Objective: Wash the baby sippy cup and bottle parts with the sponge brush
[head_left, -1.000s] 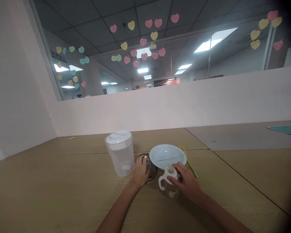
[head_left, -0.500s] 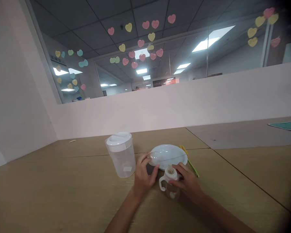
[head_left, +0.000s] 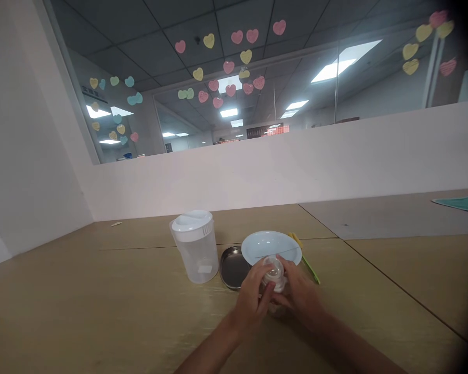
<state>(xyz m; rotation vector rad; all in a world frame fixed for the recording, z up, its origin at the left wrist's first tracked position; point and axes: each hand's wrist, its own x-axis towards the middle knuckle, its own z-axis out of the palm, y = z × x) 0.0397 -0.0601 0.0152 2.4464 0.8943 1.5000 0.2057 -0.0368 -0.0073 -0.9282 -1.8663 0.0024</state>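
My left hand is closed around a clear domed cap, which sits over the top of a baby bottle. The bottle has a white collar and a clear body, mostly covered by my fingers. From the other side my right hand grips the bottle near its collar. Just beyond both hands lies a pale blue oval plate. A dark metal tray is left of my left hand, its right side partly hidden by the plate and the hand.
A clear plastic pitcher with a white lid stands left of the tray. Beside the plate's right edge lies a yellow and green brush-like tool. A teal cloth lies at the far right of the table. A low white wall bounds the back.
My left hand has moved right and down with the clear cap, from beside the plate onto the bottle's top. The metal tray it covered now shows. My right hand still holds the bottle.
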